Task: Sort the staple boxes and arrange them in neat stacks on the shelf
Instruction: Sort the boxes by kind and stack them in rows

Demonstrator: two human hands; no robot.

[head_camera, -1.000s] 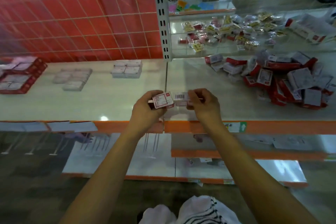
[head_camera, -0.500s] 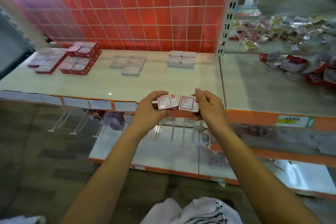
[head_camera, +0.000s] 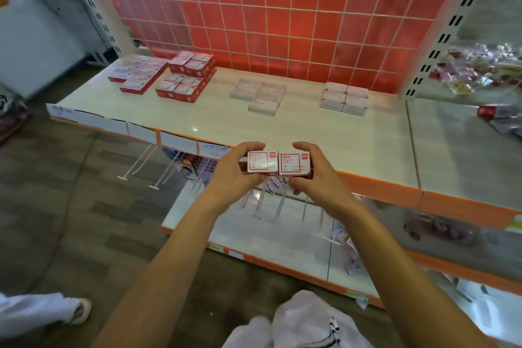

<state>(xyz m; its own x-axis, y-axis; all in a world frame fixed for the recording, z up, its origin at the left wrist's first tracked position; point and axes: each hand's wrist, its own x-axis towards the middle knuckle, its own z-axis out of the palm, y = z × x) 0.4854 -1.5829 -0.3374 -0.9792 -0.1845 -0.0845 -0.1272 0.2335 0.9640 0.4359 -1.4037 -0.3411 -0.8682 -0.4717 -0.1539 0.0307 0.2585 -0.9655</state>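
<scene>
While a box (head_camera: 261,161) is gripped by the left hand (head_camera: 233,175), a second box (head_camera: 293,163) by the right hand (head_camera: 320,178), either may be dropped if bumped together.

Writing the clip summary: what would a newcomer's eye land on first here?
At centre, two red-and-white boxes side by side: left box in the left hand, right box in the right hand, at the orange edge of the shelf. Behind, a red grid panel and red stacks at rear left.
</scene>
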